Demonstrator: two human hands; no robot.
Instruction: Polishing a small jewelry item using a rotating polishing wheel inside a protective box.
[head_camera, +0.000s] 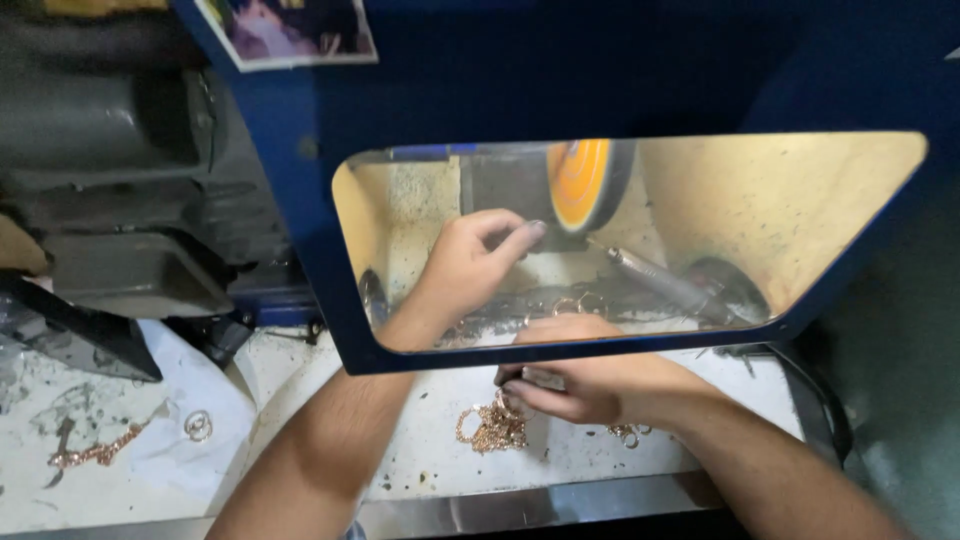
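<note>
Left hand (478, 258) is raised behind the clear window (820, 215) of the blue guard hood (560, 70), fingers pinched narrow just beside the orange polishing wheel (583, 183); whether a piece sits between the fingertips cannot be told. Right hand (572, 378) lies low at the hood's lower edge, fingers curled and closed over a cluster of gold-coloured chains and rings (492, 425) that spills onto the white work surface (440, 460) beneath it.

Head view, inside the hood: a metal rotary handpiece (662, 283) lies tilted to the right of the wheel, and further rings lie on the floor of the enclosure.

Head view, outside: a loose chain (97, 452) and a small ring (197, 425) rest on the surface at left, well apart from both hands.
</note>
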